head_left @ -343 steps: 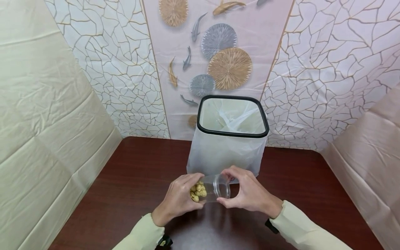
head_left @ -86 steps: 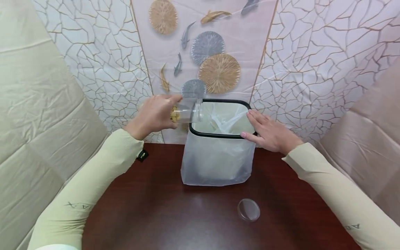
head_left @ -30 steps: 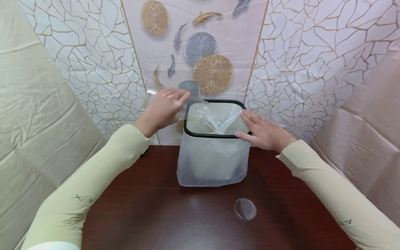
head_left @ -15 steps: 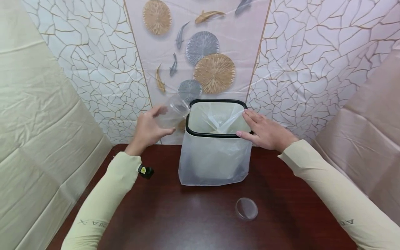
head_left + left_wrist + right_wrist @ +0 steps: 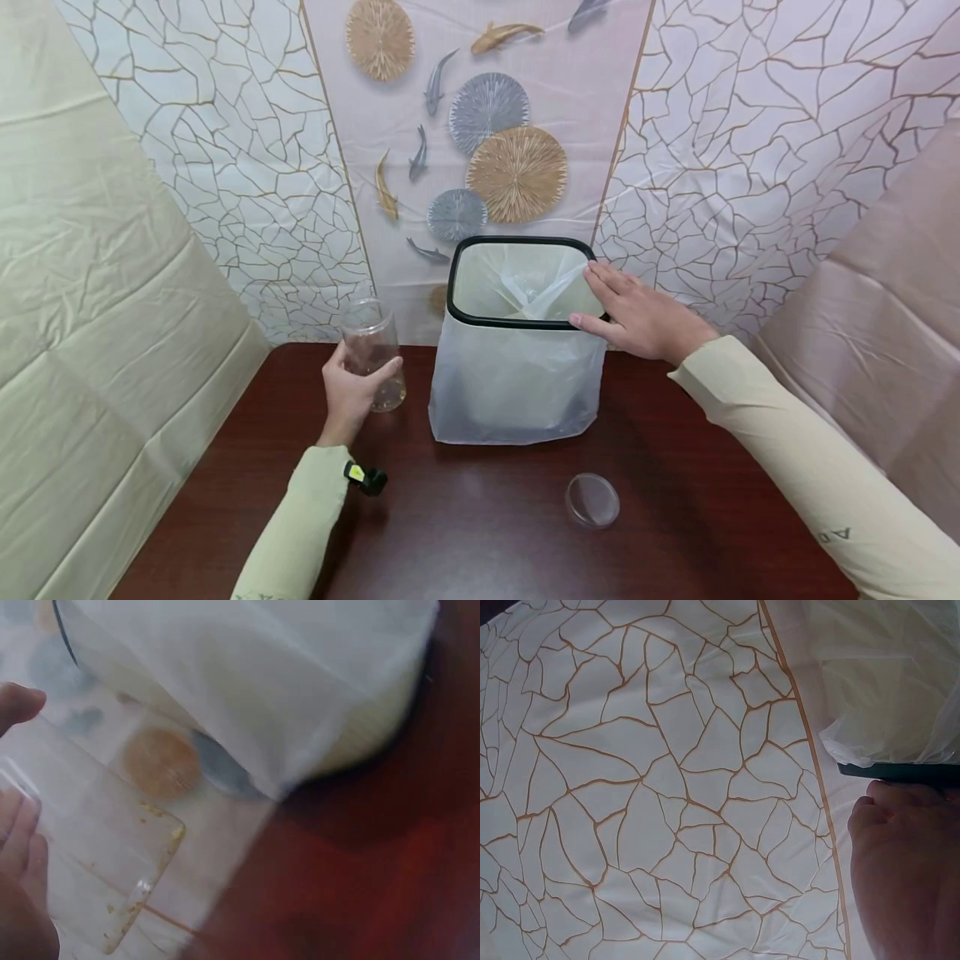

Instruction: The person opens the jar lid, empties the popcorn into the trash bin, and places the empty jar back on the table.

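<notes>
My left hand (image 5: 351, 395) grips a clear plastic jar (image 5: 371, 333) at the left of the bin, its mouth up and leaning a little to the left. Yellow crumbs cling near the jar's base in the left wrist view, where the jar wall (image 5: 90, 817) is otherwise see-through. Whether the base touches the table cannot be told. With fingers extended, my right hand (image 5: 641, 312) rests on the right edge of the trash bin (image 5: 517, 383), which has a black rim and a white plastic liner. A clear round lid (image 5: 592, 502) lies in front of the bin.
The dark red-brown table (image 5: 465, 533) bears the bin near its back edge. Behind stands a patterned cloth backdrop (image 5: 720, 192), and a beige cloth (image 5: 90, 333) slopes down along the left side. Another beige cloth (image 5: 885, 350) flanks the right.
My left hand has swung the jar from its tilt over the bin down to the left, turning it mouth up. The popcorn seen in it earlier is gone, leaving crumbs. My right hand stays put.
</notes>
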Available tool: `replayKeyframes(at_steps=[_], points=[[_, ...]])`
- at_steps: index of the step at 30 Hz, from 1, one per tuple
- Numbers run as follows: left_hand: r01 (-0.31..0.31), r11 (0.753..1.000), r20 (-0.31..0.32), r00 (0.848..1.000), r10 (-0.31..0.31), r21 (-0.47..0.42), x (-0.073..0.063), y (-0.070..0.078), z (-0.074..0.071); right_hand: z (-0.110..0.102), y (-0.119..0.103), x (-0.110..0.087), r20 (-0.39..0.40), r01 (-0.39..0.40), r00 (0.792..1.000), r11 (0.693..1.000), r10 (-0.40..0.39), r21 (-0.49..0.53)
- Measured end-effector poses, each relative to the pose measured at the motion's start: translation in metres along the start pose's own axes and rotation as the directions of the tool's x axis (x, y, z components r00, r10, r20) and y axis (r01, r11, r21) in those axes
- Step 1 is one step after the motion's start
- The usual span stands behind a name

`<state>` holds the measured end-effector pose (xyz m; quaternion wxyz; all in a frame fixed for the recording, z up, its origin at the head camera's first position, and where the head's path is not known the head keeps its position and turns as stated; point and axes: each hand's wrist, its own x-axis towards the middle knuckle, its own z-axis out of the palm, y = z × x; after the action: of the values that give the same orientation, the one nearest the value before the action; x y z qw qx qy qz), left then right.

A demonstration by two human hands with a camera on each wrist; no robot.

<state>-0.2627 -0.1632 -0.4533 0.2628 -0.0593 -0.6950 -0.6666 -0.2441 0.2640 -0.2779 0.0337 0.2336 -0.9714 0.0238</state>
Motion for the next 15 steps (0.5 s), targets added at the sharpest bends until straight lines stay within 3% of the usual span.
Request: replayKeyframes(at_steps=[7, 15], points=[[0.073, 0.997, -0.063, 0.995, -0.074, -0.008, -0.024, -0.039, -0.006, 0.002, -0.001, -0.001, 0.011, -0.008, 1.0, 1.0, 0.007, 0.022], [0.105, 0.994, -0.045, 0.994, -0.104, 0.021, -0.034, -0.052, -0.007, 0.0, 0.0, 0.001, 0.017, -0.016, 1.0, 1.0, 0.016, 0.019]])
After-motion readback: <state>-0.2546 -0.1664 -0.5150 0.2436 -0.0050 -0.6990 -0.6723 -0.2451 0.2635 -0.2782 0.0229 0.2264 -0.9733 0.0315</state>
